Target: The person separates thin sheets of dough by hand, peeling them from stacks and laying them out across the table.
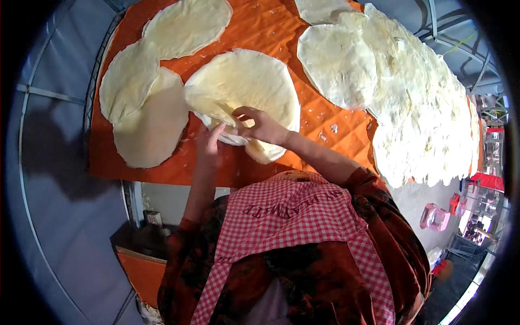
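Note:
Between my hands lies a thin, round, pale dough sheet [244, 76], its near edge crumpled and partly folded. My left hand [210, 143] is at the near left of that edge, thumb raised against the fold; its other fingers are mostly hidden. From the right, my right hand [262, 129] reaches over the sheet, fingers bent and closed on the crumpled part close to my left thumb. A small flap of the sheet hangs toward me below my right hand.
An orange cloth [319, 130] with white flakes covers the table. Overlapping round sheets [149, 124] lie at the left, another sheet [189, 27] at the far left. A large layered spread of sheets [422, 108] fills the right. Grey tarpaulin [59, 135] stands at the left.

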